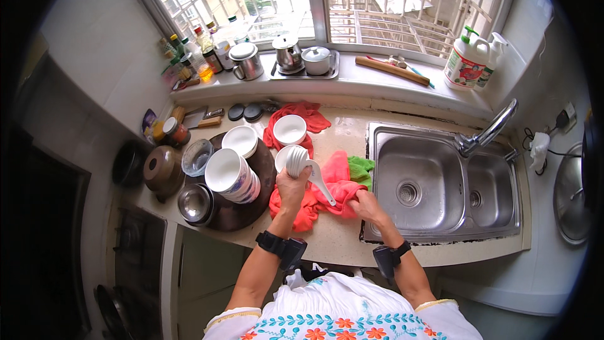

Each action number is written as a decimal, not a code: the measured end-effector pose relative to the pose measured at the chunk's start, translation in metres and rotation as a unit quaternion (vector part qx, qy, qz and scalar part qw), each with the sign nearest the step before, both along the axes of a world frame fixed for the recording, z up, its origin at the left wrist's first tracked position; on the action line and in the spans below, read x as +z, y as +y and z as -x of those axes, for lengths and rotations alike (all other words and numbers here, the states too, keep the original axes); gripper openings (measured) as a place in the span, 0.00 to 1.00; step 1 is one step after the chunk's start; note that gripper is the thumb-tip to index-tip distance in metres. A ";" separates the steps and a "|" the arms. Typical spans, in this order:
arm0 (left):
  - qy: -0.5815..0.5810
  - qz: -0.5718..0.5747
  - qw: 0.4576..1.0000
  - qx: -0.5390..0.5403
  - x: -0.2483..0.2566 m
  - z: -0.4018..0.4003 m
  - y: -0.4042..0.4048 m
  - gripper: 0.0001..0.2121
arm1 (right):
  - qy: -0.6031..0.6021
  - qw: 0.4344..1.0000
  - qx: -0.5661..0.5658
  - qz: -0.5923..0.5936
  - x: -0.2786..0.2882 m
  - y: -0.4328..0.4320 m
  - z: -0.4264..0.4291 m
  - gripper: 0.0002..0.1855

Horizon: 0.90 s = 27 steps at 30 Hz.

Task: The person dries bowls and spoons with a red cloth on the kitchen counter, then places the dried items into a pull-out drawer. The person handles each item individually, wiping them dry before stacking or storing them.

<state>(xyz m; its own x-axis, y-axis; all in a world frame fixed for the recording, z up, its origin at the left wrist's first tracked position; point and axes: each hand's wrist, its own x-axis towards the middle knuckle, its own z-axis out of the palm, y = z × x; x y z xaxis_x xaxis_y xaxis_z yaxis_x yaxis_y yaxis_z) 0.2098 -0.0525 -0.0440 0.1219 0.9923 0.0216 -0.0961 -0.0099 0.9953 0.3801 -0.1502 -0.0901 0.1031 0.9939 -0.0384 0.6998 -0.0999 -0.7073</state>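
Observation:
My left hand [291, 188] grips a bundle of white soup spoons [297, 159], and one spoon [322, 186] points down to the right over the cloth. My right hand [367, 205] has its fingers closed on the edge of a pink-red cloth [340, 192], beside a green cloth [361, 170]. Just behind the spoons is a white bowl [283, 157], partly hidden. Another white bowl [289, 130] rests on a red cloth [315, 115]. To the left, stacked patterned bowls [227, 170] lean on a dark round board [236, 215], next to a white bowl [239, 140].
A double steel sink [420, 184] with a faucet [488, 127] lies at the right. Metal bowls [194, 203], a glass bowl [197, 157] and a cleaver [193, 118] are at the left. Bottles, pots and a wooden rolling pin [392, 71] line the windowsill.

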 end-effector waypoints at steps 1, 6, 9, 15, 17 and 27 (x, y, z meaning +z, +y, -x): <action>-0.002 0.018 1.000 -0.018 0.005 0.003 -0.005 0.05 | -0.155 0.985 0.015 0.071 0.012 0.001 -0.005 0.13; -0.078 0.131 0.985 -0.079 0.007 0.015 -0.043 0.06 | 0.062 0.995 -0.048 -0.058 0.070 0.001 0.000 0.13; -0.117 0.196 0.971 -0.069 -0.004 0.026 -0.069 0.06 | 0.229 0.970 0.084 -0.018 0.071 -0.007 0.029 0.12; -0.172 0.235 0.956 -0.043 -0.022 0.077 -0.123 0.10 | 0.387 0.913 0.095 0.088 0.059 -0.034 0.078 0.05; -0.214 0.221 0.951 -0.029 -0.023 0.100 -0.147 0.12 | 0.444 0.888 0.106 0.051 0.065 -0.043 0.103 0.04; -0.335 0.148 0.928 0.062 -0.019 0.298 -0.341 0.19 | 0.398 0.834 0.346 0.161 0.080 -0.153 0.349 0.11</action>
<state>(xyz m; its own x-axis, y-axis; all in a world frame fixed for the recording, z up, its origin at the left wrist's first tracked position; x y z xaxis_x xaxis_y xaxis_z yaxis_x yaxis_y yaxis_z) -0.0879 -0.3931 -0.0628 0.0637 0.9723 -0.2249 -0.7111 0.2023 0.6733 0.0310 -0.3030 -0.0097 -0.6762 0.7301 -0.0983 -0.0090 -0.1416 -0.9899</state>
